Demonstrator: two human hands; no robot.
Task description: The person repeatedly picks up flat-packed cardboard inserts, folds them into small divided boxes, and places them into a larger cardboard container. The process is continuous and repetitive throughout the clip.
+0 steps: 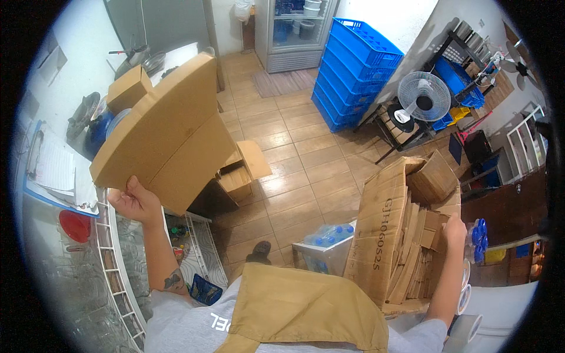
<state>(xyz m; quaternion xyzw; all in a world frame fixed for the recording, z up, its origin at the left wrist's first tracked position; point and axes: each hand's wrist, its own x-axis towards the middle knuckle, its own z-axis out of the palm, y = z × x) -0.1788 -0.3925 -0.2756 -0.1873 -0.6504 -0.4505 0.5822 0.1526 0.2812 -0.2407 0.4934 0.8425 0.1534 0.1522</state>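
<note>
My left hand (136, 202) grips the lower edge of a large flattened brown cardboard box (168, 126) and holds it up at the left, over a white wire rack (115, 259). My right hand (454, 228) reaches into a big open carton (379, 226) at the right and rests on a stack of flat cardboard pieces (421, 247) standing inside it. A tan apron (300, 312) covers my front at the bottom.
A small open cardboard box (244, 170) sits on the tiled floor below the raised box. Stacked blue crates (353, 70) and a white fan (421, 97) stand at the back right. Capped water bottles (329, 235) lie near the carton. Tape rolls (465, 294) sit at lower right.
</note>
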